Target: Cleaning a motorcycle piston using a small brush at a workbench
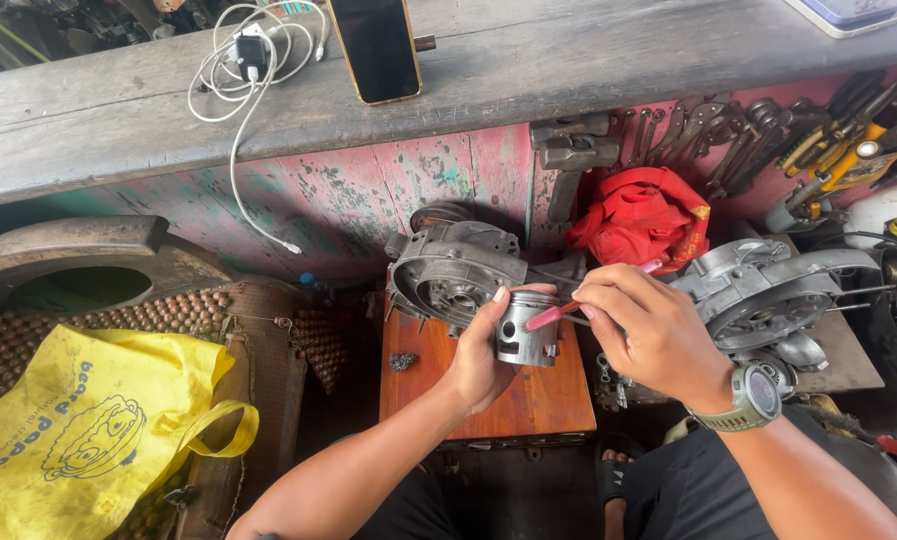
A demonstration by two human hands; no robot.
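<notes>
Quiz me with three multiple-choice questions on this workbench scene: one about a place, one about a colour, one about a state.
1. Where does the phone lie?
A. on the wooden shelf
B. on the yellow bag
C. on the small table

2. What colour is the rag under the hanging tools?
A. blue
B. red
C. white

3. How is the piston held?
A. lying loose on the table
B. in the left hand
C. in the right hand

Answers: A, it rests on the grey plank; B, the cloth is bright red; B, the left hand's grip wraps it while the right holds a red-handled tool.
</notes>
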